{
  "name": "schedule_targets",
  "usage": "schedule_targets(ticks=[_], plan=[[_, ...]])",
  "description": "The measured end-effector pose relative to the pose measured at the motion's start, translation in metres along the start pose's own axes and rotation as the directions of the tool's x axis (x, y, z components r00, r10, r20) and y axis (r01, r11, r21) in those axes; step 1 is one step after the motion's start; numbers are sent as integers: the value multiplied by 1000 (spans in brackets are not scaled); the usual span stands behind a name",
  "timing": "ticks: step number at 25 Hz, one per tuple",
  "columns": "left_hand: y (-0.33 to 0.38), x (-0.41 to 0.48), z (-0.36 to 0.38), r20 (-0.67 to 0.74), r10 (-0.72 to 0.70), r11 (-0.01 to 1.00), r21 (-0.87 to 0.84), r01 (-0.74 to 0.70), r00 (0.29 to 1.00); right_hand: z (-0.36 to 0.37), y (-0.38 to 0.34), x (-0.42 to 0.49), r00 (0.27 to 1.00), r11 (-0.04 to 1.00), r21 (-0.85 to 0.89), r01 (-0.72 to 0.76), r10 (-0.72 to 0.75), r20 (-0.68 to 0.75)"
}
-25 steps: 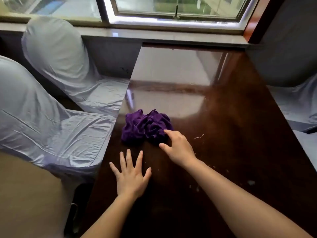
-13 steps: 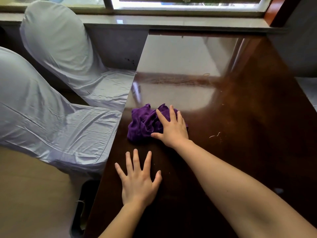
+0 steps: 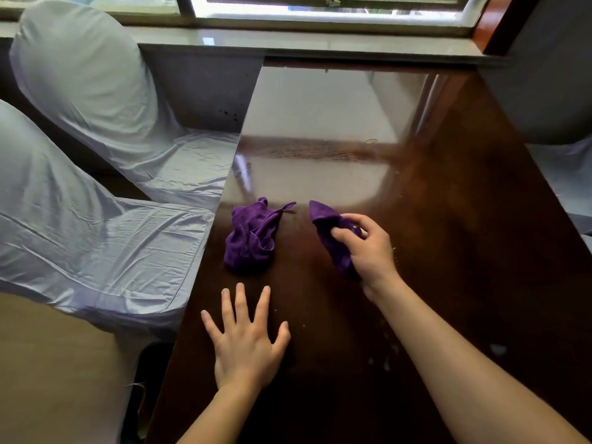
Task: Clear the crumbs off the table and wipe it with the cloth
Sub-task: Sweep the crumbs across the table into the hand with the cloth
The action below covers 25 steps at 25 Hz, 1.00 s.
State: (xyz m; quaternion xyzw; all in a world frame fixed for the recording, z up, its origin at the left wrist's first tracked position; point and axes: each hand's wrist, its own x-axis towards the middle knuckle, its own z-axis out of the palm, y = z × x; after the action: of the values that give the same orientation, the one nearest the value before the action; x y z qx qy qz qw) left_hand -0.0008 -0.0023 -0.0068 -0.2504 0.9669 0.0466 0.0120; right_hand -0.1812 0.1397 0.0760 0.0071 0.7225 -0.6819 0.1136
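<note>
A dark glossy wooden table fills the middle of the view. My right hand grips one purple cloth, lifted a little off the surface. A second crumpled purple cloth lies on the table to its left, near the left edge. My left hand rests flat on the table with fingers spread, holding nothing, just below the lying cloth. Pale crumbs are scattered beside my right forearm, and a larger pale speck lies further right.
Two chairs in light grey covers stand close along the table's left edge. Another covered chair is on the right. A windowsill runs along the table's far end.
My right hand closed on a purple cloth and pulled it right and up, apart from the other cloth, which stayed on the table. My left hand stayed flat.
</note>
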Motion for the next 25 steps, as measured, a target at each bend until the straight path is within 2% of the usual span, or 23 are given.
schedule_targets(ticks=[3, 5, 8, 11, 13, 15, 18, 21, 23, 25], plan=[[0, 0, 1, 10, -9, 1000, 9, 9, 1000, -69, -3, -46, 998, 995, 100, -13, 19, -61], [1, 0, 2, 0, -19, 1000, -13, 19, 1000, -125, 1, -74, 985, 998, 59, 9, 1, -175], [2, -1, 5, -7, -17, 999, -32, 17, 1000, -216, 10, -108, 907, 980, -196, -28, -57, -417], [0, -2, 6, -7, -17, 999, -37, 17, 1000, -284, 30, -129, 845, 818, -548, -174, -162, -509], [1, -2, 7, -7, -20, 999, -35, 19, 1000, -303, 52, -138, 857, 661, -720, -212, -228, -462], [1, -2, 7, -5, -28, 999, -34, 27, 1000, -298, 73, -141, 873, 527, -817, -235, -254, -416], [1, -4, 5, -5, -31, 999, -36, 31, 1000, -263, 91, -140, 871, 422, -880, -217, -324, -370], [3, -5, 0, 1, -34, 999, -39, 34, 999, -213, 88, -135, 914, 421, -907, 13, -374, -160], [5, -6, -3, 5, -38, 998, -43, 38, 999, -190, 78, -132, 945, 524, -838, 151, -324, -32], [5, -7, -4, 1, -38, 998, -49, 38, 999, -193, 66, -127, 938, 623, -761, 182, -342, -56]])
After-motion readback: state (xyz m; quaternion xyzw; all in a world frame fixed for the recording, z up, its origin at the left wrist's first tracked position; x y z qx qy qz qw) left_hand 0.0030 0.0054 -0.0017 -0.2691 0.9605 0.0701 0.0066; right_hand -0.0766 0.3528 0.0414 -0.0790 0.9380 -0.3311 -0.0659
